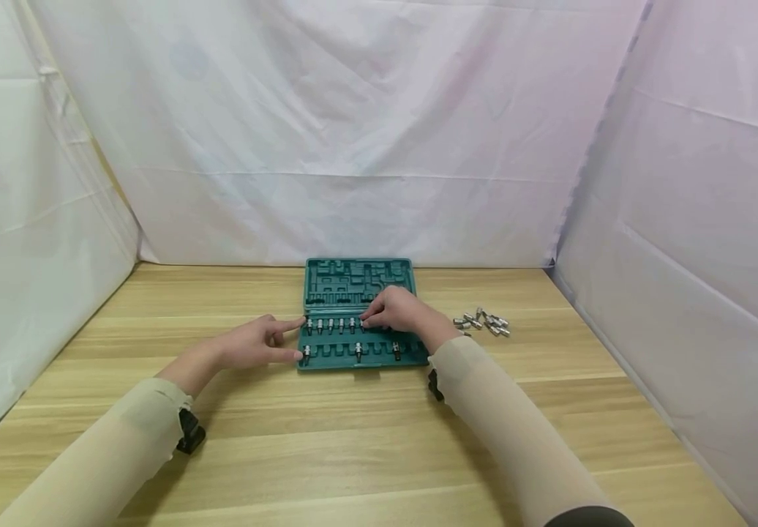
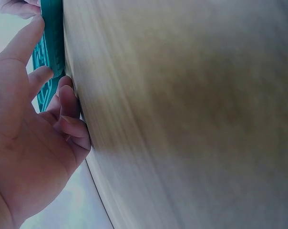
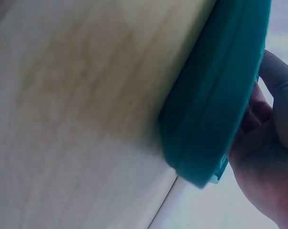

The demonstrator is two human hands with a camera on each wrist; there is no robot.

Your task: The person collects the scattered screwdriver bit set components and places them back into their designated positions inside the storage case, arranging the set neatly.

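A green plastic tool case (image 1: 379, 361) lies unfolded on the table, its lid (image 1: 312, 282) leaning back at the far side. Several silver-and-black bit sockets (image 1: 331, 326) stand in its upper row, and three more, one of them a bit socket (image 1: 358, 353), sit spaced out along the lower row. My left hand (image 1: 257, 342) touches the case's left edge with thumb and index finger spread; the other fingers curl loosely. Over the upper row, my right hand (image 1: 400, 311) pinches a bit socket at the end of the filled slots; the fingers partly hide it.
Right of the case, a loose pile of bit sockets (image 1: 494, 323) lies on the wooden table (image 1: 326, 454); the right forearm partly covers its near side. White cloth (image 1: 353, 146) hangs behind the table and on both sides.
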